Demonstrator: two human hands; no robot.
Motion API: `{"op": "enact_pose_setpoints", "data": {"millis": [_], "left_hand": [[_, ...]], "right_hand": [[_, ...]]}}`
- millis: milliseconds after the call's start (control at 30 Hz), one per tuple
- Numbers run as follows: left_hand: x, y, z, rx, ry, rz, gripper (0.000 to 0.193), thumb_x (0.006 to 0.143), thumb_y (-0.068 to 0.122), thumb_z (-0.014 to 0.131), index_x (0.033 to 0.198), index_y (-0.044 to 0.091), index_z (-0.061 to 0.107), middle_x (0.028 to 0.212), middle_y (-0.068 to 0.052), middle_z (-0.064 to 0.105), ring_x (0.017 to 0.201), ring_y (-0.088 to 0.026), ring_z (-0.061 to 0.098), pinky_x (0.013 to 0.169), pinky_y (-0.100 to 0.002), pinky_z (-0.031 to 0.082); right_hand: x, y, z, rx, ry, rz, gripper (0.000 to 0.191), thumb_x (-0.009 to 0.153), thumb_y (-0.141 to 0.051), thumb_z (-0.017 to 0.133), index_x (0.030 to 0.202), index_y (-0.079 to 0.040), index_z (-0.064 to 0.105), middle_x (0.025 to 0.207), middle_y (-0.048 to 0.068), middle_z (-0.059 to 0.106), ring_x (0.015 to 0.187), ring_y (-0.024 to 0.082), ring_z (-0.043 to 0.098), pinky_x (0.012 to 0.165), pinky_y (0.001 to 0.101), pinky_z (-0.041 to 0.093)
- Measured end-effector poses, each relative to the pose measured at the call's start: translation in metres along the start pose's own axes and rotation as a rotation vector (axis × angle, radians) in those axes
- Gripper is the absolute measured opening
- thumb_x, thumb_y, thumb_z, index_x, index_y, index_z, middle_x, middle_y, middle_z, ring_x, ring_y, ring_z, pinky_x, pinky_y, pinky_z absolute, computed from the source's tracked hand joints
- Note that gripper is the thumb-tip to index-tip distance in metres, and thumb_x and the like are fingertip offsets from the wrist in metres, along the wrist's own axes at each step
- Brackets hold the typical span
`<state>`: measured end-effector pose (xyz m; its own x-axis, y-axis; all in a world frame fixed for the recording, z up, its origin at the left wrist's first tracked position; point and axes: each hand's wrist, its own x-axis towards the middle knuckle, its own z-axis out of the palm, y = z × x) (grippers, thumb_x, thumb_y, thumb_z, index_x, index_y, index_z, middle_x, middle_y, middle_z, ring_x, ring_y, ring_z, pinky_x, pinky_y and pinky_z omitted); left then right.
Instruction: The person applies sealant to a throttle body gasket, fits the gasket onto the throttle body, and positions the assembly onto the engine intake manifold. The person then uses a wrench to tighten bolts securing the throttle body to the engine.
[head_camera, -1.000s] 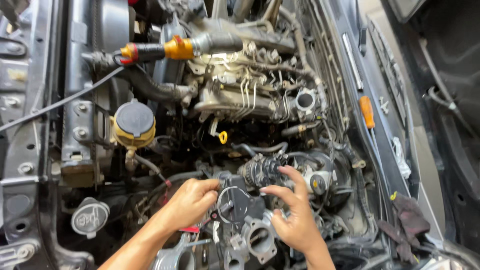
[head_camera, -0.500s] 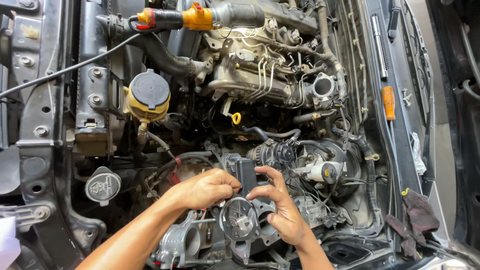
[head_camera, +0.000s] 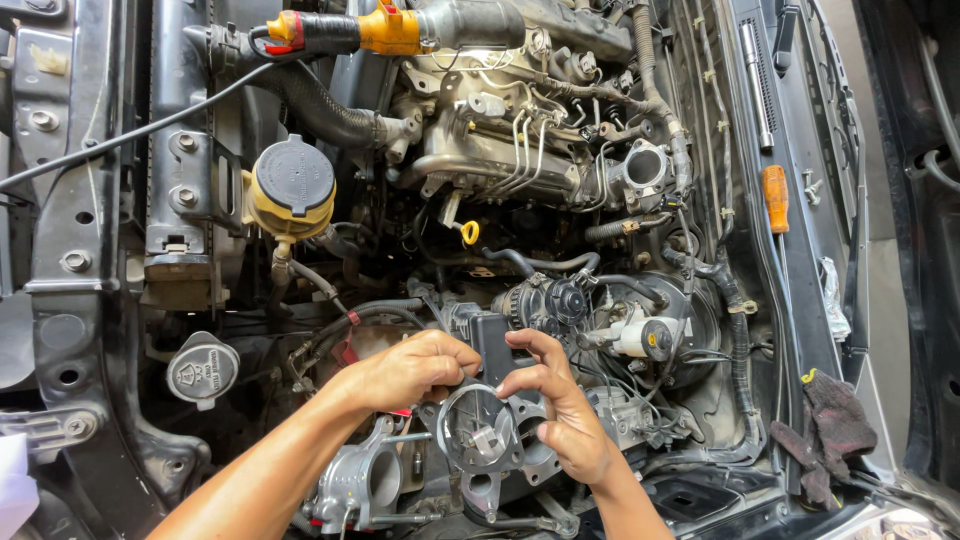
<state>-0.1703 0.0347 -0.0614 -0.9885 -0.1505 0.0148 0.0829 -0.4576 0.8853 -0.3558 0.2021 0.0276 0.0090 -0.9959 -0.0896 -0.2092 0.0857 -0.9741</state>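
Observation:
I look down into an open car engine bay. My left hand (head_camera: 408, 372) and my right hand (head_camera: 556, 410) grip the two sides of a round grey metal throttle-body part (head_camera: 478, 432) with a dark rectangular block (head_camera: 492, 342) on its far side. The left fingers curl over its upper left rim, the right fingers pinch its upper right rim. It sits low in the bay, just in front of the alternator (head_camera: 545, 300). Below left lies a silver pipe fitting (head_camera: 362, 482).
A yellow reservoir with a black cap (head_camera: 290, 188) stands at the left, a radiator cap (head_camera: 203, 368) lower left. A yellow dipstick loop (head_camera: 469, 232) sits centre. An orange-handled screwdriver (head_camera: 776, 198) and a dark rag (head_camera: 826, 428) lie on the right fender. A hose with orange fittings (head_camera: 385, 30) crosses the top.
The view has shifted so the bay sits higher in frame. Both hands have closed in on the round part, my right fingers moving from above it to its right rim.

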Motion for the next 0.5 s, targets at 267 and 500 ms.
{"op": "enact_pose_setpoints", "data": {"millis": [267, 500], "left_hand": [[0.0019, -0.0039, -0.0040, -0.044, 0.083, 0.002, 0.025, 0.084, 0.019, 0.050, 0.062, 0.007, 0.048, 0.056, 0.004, 0.041, 0.051, -0.007, 0.034, 0.047, -0.027, 0.028], [0.0048, -0.0035, -0.0027, -0.094, 0.160, 0.023, 0.024, 0.085, 0.018, 0.050, 0.064, 0.007, 0.053, 0.057, 0.005, 0.044, 0.052, -0.006, 0.037, 0.048, -0.026, 0.030]], "right_hand": [[-0.0011, -0.0001, -0.0019, -0.008, 0.044, -0.031, 0.049, 0.084, -0.042, 0.059, 0.117, -0.006, 0.068, 0.158, 0.017, 0.035, 0.154, 0.035, 0.029, 0.129, 0.0510, 0.017], [-0.0011, -0.0047, -0.0022, -0.135, 0.085, -0.091, 0.053, 0.085, -0.043, 0.057, 0.122, -0.005, 0.068, 0.157, 0.018, 0.037, 0.150, 0.034, 0.034, 0.129, 0.0508, 0.019]]}}
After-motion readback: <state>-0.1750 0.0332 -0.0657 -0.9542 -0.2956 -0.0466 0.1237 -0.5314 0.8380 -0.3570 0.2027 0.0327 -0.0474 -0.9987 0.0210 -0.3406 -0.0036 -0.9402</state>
